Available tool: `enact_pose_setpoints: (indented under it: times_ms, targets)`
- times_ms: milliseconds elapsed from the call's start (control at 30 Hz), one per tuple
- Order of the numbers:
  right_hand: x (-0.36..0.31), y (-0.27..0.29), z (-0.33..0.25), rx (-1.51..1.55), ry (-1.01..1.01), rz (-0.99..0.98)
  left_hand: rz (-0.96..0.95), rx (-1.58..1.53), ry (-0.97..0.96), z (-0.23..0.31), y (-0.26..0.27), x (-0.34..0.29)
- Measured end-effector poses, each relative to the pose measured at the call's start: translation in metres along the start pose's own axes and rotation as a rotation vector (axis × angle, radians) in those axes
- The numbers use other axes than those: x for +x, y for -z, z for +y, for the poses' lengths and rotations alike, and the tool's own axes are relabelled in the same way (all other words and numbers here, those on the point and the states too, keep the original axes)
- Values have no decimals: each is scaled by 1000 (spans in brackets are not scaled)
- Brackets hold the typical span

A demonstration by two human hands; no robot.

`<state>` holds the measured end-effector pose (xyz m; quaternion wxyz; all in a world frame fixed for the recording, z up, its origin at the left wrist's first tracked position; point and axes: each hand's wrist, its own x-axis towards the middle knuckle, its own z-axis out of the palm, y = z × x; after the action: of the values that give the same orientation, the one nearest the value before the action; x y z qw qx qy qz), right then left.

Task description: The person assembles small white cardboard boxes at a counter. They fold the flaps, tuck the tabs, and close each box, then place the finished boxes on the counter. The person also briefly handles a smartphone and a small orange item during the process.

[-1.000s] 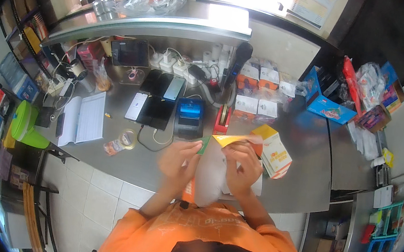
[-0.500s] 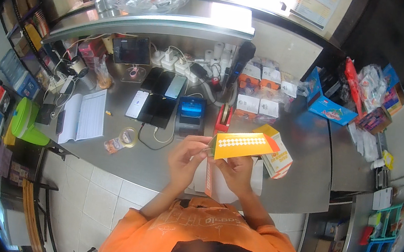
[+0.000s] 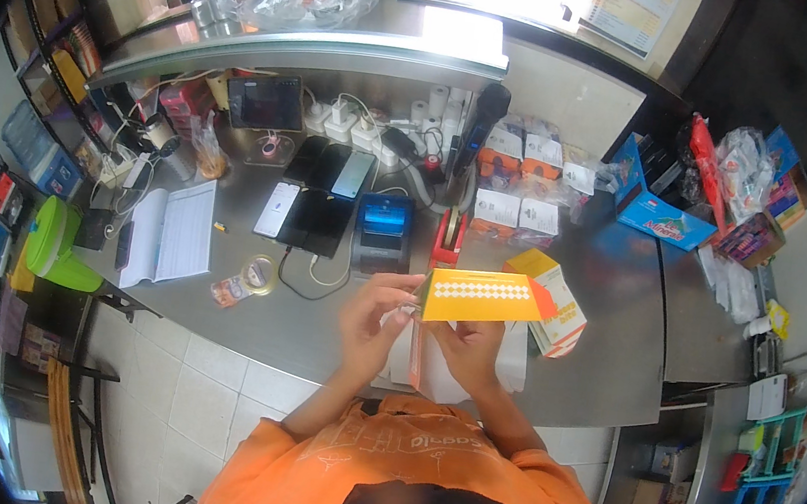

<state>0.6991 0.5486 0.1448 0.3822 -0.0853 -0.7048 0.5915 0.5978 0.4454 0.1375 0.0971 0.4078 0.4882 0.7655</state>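
Observation:
I hold a long yellow-orange carton [image 3: 480, 298] level in front of my chest, above the steel counter [image 3: 600, 377]. My left hand [image 3: 372, 319] pinches the carton's left end flap with thumb and fingers. My right hand [image 3: 473, 353] supports it from below, fingers curled under its middle. White paper or a bag [image 3: 515, 358] lies under my hands on the counter. A similar yellow and white box [image 3: 551, 298] lies just beyond the carton's right end.
Beyond my hands stand a small blue-screened printer [image 3: 383, 229], a red tape dispenser [image 3: 447, 240], several phones [image 3: 314, 203] and stacked white and orange boxes [image 3: 513, 180]. An open ledger [image 3: 169, 233] and a tape roll [image 3: 258, 274] lie left. A blue box [image 3: 653, 204] sits at right.
A second ago both hands held a pale bag close to my chest. They have since raised the yellow-orange carton and turned it level, long face up.

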Motion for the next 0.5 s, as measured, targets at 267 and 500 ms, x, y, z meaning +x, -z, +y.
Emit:
enact_pose_setpoints:
  times_ms: [267, 500]
  targets:
    - [-15, 1, 10, -414, 179, 96, 82, 337, -198, 5, -2, -3]
    - [-9, -4, 6, -271, 114, 93, 78, 602, -311, -5, 11, 1]
